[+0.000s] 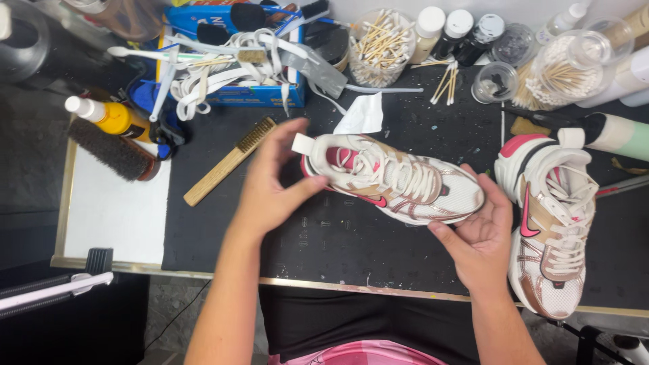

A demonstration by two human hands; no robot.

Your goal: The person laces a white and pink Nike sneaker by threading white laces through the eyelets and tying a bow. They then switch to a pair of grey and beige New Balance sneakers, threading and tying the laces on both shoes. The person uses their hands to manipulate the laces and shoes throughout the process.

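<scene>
While the left hand [270, 186] pinches the heel of a white and pink sneaker [392, 179], the right hand [480, 233] cups its toe from below, holding it just above the black mat [338, 236]. Its mate [551, 223] lies just right, near the mat's front edge. Brushes, laces and swab jars crowd the back; bare mat shows under the wrists.

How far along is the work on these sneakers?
Hard to say. Both sneakers look white and are laced. The left hand grips the heel and the right hand the toe of one sneaker. The second sneaker lies aside, untouched, as does the wooden brush.
</scene>
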